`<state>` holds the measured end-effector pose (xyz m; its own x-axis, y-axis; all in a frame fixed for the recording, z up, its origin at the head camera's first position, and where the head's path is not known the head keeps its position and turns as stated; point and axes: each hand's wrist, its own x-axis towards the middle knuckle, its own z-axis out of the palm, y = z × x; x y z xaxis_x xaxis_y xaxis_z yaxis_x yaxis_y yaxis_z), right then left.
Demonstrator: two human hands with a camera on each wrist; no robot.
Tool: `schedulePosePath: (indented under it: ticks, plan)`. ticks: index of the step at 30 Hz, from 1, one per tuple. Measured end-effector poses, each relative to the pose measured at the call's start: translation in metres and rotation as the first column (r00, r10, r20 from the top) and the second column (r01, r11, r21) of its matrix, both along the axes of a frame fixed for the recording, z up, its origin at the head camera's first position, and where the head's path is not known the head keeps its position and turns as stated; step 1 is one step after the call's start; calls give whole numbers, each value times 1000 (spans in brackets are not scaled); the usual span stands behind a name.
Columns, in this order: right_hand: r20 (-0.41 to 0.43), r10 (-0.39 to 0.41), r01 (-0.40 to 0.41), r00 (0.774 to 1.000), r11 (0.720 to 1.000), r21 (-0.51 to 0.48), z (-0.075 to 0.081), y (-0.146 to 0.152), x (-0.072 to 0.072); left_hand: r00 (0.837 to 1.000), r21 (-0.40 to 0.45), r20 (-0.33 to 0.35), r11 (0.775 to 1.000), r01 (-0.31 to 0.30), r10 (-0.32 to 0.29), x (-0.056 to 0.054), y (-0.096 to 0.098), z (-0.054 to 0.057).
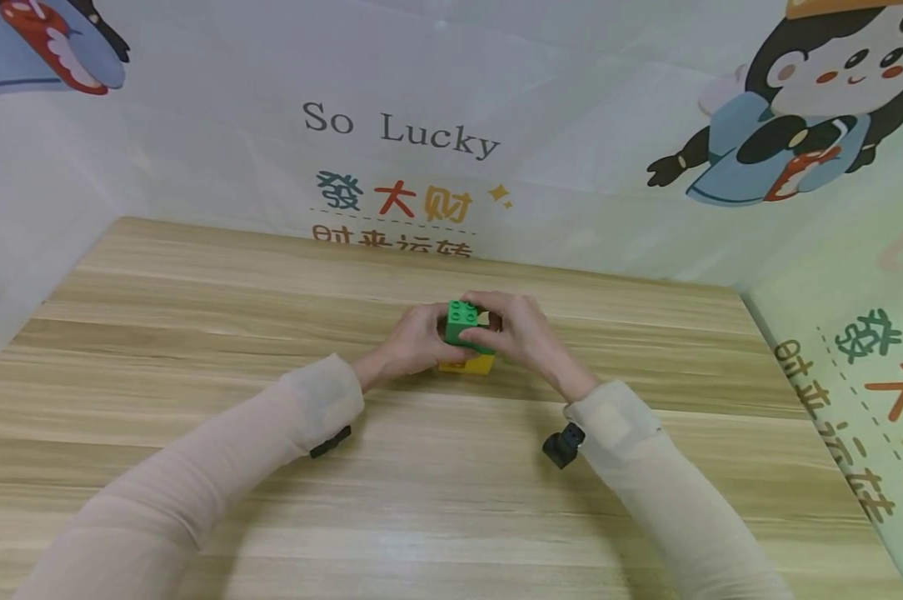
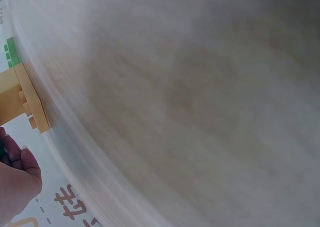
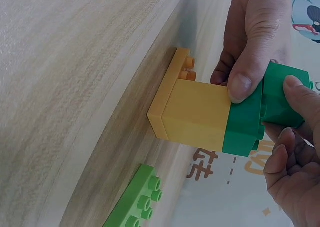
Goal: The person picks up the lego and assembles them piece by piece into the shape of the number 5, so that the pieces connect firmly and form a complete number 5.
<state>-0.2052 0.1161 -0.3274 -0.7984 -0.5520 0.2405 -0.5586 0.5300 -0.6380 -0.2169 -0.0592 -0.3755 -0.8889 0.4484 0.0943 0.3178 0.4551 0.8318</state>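
A small tower rises from the table: a flat orange brick (image 3: 167, 94) with bare studs at the bottom, a yellow block (image 3: 197, 112) on it, then a lower green brick (image 3: 245, 127). My left hand (image 1: 417, 343) grips the lower green brick, its thumb across the front where green meets yellow. Above it sits an upper green brick (image 1: 462, 317), offset toward the left, studs facing up. My right hand (image 1: 522, 327) pinches that upper green brick from the right between thumb and fingers. In the left wrist view only part of the left hand (image 2: 20, 182) shows, low at the left edge.
A flat light green brick (image 3: 132, 197) with studs lies on the wooden table (image 1: 391, 483), to the right of the tower. Behind the table hangs a white printed sheet (image 1: 219, 125) with lettering and cartoon figures. Black wrist cameras (image 1: 564, 446) sit under both sleeves.
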Motion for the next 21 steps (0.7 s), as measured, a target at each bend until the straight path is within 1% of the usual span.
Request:
schedulePosePath:
  ticks: [12,21]
  plan:
    - [-14,15,-14,1000,998,67,3,1,-2,999,-31,35,1000,1,0,-1,0,3]
    - [-27,12,-11,1000,999,42,-1,2,-2,999,-31,34,999,10,-9,-1,1,4]
